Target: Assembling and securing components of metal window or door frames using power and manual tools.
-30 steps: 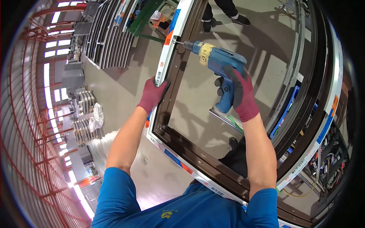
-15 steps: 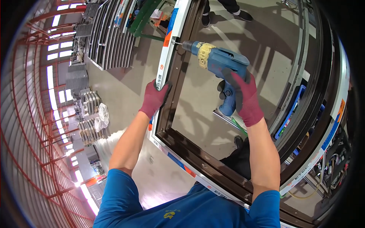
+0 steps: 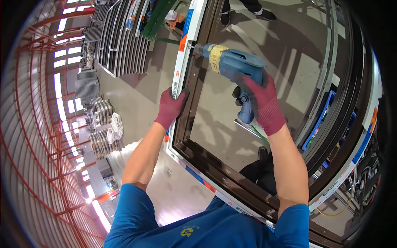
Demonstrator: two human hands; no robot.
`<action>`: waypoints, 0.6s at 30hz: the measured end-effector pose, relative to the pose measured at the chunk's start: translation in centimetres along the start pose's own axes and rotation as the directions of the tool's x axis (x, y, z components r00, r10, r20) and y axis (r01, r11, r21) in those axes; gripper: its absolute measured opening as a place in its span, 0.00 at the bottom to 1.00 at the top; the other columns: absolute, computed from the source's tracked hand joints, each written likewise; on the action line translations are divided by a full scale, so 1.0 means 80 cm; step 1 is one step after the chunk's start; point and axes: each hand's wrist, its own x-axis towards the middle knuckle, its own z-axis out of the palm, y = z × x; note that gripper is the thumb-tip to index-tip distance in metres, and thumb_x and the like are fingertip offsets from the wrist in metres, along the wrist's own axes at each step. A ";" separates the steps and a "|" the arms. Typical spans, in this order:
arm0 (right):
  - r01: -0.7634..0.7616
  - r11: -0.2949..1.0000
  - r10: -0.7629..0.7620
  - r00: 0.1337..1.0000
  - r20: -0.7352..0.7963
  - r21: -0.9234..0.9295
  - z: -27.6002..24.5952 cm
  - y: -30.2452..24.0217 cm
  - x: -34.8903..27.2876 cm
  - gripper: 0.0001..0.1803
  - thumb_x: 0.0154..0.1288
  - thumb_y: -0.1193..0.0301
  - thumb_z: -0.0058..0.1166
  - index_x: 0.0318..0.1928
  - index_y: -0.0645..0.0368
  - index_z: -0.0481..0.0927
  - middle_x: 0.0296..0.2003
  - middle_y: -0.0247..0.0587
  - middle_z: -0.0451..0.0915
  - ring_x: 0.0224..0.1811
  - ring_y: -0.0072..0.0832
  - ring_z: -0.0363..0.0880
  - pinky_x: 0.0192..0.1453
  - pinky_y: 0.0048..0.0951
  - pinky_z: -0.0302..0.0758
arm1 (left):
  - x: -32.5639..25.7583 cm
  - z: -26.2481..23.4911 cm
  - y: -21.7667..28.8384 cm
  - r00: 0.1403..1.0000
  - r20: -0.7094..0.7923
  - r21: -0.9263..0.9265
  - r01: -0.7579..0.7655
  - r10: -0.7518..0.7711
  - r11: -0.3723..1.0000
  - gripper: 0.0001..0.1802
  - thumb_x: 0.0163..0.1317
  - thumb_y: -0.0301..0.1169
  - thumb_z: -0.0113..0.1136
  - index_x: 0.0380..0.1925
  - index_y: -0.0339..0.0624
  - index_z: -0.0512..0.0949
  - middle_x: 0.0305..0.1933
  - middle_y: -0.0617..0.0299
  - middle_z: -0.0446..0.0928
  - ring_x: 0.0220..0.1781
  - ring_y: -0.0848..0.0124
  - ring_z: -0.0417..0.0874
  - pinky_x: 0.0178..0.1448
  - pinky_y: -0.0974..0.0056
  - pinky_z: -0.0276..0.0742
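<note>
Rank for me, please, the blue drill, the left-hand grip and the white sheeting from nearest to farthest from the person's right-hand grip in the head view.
1. Blue drill: held in the right-hand grip.
2. Left-hand grip: to the left, across the opening, on the brown frame.
3. White sheeting: farther left, in the background beyond the frame.

There are one gloved left hand (image 3: 170, 109), one gloved right hand (image 3: 264, 99), two bare forearms (image 3: 145, 155), two blue sleeves (image 3: 132, 208), one blue drill (image 3: 240, 64) with one yellow band (image 3: 216, 57), one brown frame (image 3: 206, 162), and two dark shoes (image 3: 268, 15) on one other person (image 3: 251, 5).
</note>
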 end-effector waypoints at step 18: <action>-0.014 0.995 0.009 0.999 0.052 0.101 -0.011 0.029 0.019 0.24 0.73 0.63 0.63 0.63 0.60 0.73 0.46 0.45 0.83 0.37 0.33 0.84 0.34 0.37 0.81 | -0.001 -0.013 0.018 0.995 0.077 -0.024 0.062 -0.060 0.998 0.23 0.68 0.39 0.70 0.50 0.27 0.82 0.43 0.44 0.88 0.45 0.57 0.88 0.54 0.55 0.81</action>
